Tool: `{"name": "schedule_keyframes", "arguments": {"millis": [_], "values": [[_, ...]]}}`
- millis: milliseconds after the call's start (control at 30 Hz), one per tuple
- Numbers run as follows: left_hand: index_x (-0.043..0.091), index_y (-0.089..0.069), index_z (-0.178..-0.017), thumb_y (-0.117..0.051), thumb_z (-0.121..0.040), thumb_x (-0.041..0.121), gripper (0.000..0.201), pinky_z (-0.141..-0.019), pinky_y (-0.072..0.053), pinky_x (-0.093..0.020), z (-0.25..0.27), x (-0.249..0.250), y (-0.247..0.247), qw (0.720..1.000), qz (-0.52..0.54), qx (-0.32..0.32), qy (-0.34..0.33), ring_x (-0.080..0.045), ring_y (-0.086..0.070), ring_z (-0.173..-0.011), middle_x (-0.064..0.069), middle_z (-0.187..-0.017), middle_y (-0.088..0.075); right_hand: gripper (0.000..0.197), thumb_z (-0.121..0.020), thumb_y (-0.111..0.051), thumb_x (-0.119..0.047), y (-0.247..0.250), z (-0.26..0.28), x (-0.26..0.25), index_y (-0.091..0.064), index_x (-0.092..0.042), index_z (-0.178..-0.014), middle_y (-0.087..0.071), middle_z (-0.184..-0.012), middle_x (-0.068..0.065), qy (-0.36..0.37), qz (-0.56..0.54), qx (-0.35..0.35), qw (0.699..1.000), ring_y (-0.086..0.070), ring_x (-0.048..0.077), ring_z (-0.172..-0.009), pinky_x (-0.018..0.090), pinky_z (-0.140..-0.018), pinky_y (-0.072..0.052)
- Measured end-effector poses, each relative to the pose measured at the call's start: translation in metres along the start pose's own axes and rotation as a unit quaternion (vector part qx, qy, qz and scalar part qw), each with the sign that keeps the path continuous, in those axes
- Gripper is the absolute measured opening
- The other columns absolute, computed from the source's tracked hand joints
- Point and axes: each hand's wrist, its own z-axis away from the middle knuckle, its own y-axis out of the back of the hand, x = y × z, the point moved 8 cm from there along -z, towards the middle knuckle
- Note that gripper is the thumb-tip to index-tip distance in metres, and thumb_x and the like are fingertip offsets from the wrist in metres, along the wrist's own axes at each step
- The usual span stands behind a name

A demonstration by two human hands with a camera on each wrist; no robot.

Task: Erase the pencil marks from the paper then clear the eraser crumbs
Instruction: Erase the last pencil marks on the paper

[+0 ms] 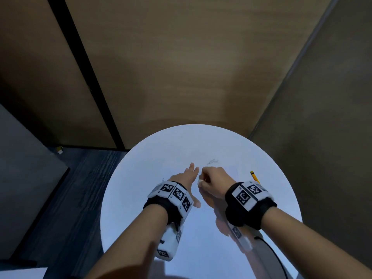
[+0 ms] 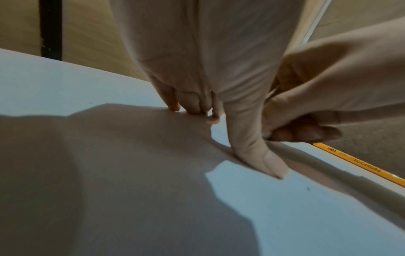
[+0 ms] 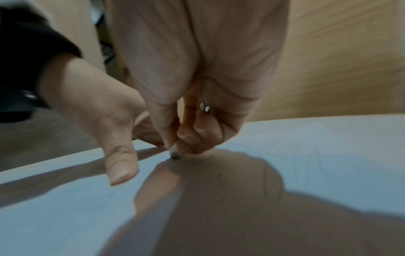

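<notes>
White round table (image 1: 141, 178), yellow pencil (image 1: 254, 176), black-and-white checkered wristbands (image 1: 248, 193)

I am looking down on a round, glossy white table (image 1: 141, 178) that is carrying everything. A white sheet of paper (image 1: 227, 172) is lying flat towards its far edge, showing a faint grey pencil smudge (image 1: 212, 162). A yellow wooden pencil (image 1: 254, 177) is lying near the table's right edge, just beside the paper.

The head view looks steeply down on the round counter (image 1: 141, 178) from above. Both wrist views sit low and close, facing far across it; all share the hands' meeting spot.
</notes>
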Motion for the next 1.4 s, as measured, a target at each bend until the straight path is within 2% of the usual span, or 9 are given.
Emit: {"name": "schedule_keyframes", "arguments": {"millis": [100,267,367,500,733,833,1033,1233,1400], "values": [[0.022,0.009,-0.151,-0.077,-0.076,0.036,0.115,-0.114,-0.026,-0.040,-0.002,-0.002,-0.001,1.000,0.001,0.001,0.000,-0.020,-0.008,-0.147,0.003,-0.158,0.017,0.007,-0.090,-0.055,-0.018,-0.002,0.006,-0.002,-0.057,-0.011,-0.090,-0.058,-0.090,0.006,0.013,0.038,-0.057,0.998,-0.047,0.014,-0.081,0.016,-0.054,-0.031],[0.029,0.016,-0.149,-0.080,-0.074,0.031,0.122,-0.106,-0.034,-0.041,0.001,-0.005,0.001,0.999,0.031,0.020,0.026,-0.029,-0.027,-0.141,-0.001,-0.160,0.003,0.009,-0.092,-0.050,-0.017,0.007,-0.008,0.001,-0.051,-0.009,-0.087,-0.061,-0.098,0.014,-0.037,-0.022,0.045,0.998,-0.051,0.022,-0.084,0.026,-0.070,-0.038],[0.032,0.019,-0.147,-0.081,-0.074,0.029,0.124,-0.096,-0.041,-0.038,0.001,-0.008,0.001,0.998,0.030,0.028,0.043,-0.034,-0.041,-0.132,-0.005,-0.159,-0.010,0.008,-0.092,-0.050,-0.017,-0.013,0.010,-0.005,-0.048,-0.012,-0.085,-0.061,-0.095,0.010,-0.004,-0.024,-0.022,0.999,-0.052,0.021,-0.082,0.025,-0.067,-0.039],[0.030,0.018,-0.148,-0.078,-0.076,0.030,0.120,-0.106,-0.033,-0.040,0.004,-0.002,0.000,1.000,0.021,0.009,0.021,-0.029,-0.025,-0.142,0.001,-0.159,0.009,0.024,-0.087,-0.061,-0.021,-0.009,0.032,0.009,-0.046,-0.022,-0.068,-0.052,-0.071,-0.008,0.006,-0.008,-0.112,0.994,-0.051,0.014,-0.073,0.018,-0.057,-0.038],[0.014,0.002,-0.152,-0.063,-0.091,0.026,0.090,-0.114,-0.021,-0.042,0.002,0.018,0.006,0.998,-0.061,-0.028,0.022,-0.027,-0.004,-0.146,-0.009,-0.158,0.014,0.014,-0.093,-0.055,-0.014,0.053,0.065,0.096,-0.051,-0.009,-0.080,-0.060,-0.066,0.004,-0.148,-0.271,0.126,0.943,-0.056,0.019,-0.050,0.024,-0.046,-0.046],[0.006,-0.013,-0.149,-0.057,-0.094,0.034,0.076,-0.114,-0.015,-0.042,-0.005,0.039,0.005,0.996,-0.089,0.008,0.015,-0.030,-0.007,-0.145,-0.014,-0.158,-0.001,0.010,-0.090,-0.056,-0.011,0.047,0.074,0.097,-0.055,-0.007,-0.082,-0.062,-0.061,0.000,-0.127,-0.253,0.106,0.953,-0.055,0.015,-0.047,0.019,-0.044,-0.045],[0.026,0.009,-0.151,-0.069,-0.079,0.053,0.109,-0.113,-0.005,-0.058,-0.013,0.070,-0.026,0.998,-0.060,-0.019,-0.021,-0.034,0.010,-0.145,0.000,-0.158,0.017,0.011,-0.085,-0.063,-0.017,0.025,0.061,0.078,-0.054,-0.016,-0.078,-0.059,-0.061,-0.004,-0.082,-0.140,0.032,0.986,-0.054,0.003,-0.050,0.021,-0.058,-0.044],[0.025,0.014,-0.150,-0.073,-0.073,0.054,0.119,-0.112,-0.004,-0.061,-0.016,0.069,-0.028,0.998,-0.053,-0.021,0.004,-0.032,0.012,-0.145,0.006,-0.157,0.020,0.008,-0.088,-0.056,-0.018,0.034,0.037,0.062,-0.060,-0.011,-0.087,-0.065,-0.096,0.007,-0.062,-0.031,0.073,0.995,-0.058,0.022,-0.091,0.024,-0.071,-0.040],[0.023,0.015,-0.150,-0.073,-0.074,0.053,0.120,-0.113,-0.003,-0.060,-0.015,0.068,-0.028,0.999,-0.048,-0.016,0.008,-0.030,0.011,-0.145,0.005,-0.157,0.021,0.029,-0.088,-0.057,-0.018,0.012,0.061,0.056,-0.042,-0.027,-0.065,-0.051,-0.082,-0.004,-0.028,0.025,-0.077,0.996,-0.049,0.012,-0.080,0.016,-0.057,-0.033]]}}
